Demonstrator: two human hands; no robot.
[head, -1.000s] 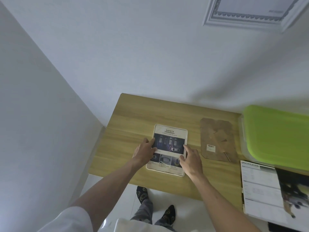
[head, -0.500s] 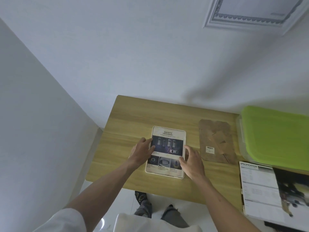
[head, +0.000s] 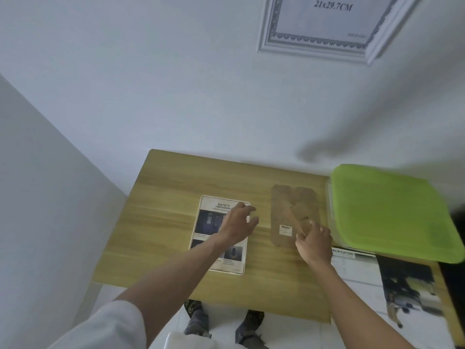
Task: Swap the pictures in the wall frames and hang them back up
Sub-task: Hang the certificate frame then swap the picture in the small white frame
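Note:
A white frame holding a "SAFETY" picture (head: 212,222) lies flat on the wooden table (head: 161,222). My left hand (head: 239,224) hovers over its right edge with fingers spread and holds nothing. To the right lies a brown cardboard backing board (head: 289,210) with a white label. My right hand (head: 313,241) is at the board's lower right corner, fingers curled on its edge. A white ornate frame (head: 317,46) hangs on the wall above, showing a "21x29.7CM" sheet.
A clear box with a green lid (head: 392,212) stands at the table's right. In front of it lies a "SPECIFICATION" sheet (head: 357,268) with a dark photo. Walls close in at the left and back. My feet show below the table's front edge.
Both hands left the SAFETY frame and moved right. The right hand reached the cardboard backing board; the left lifted off the frame. The head tilted up, showing more of the wall frame.

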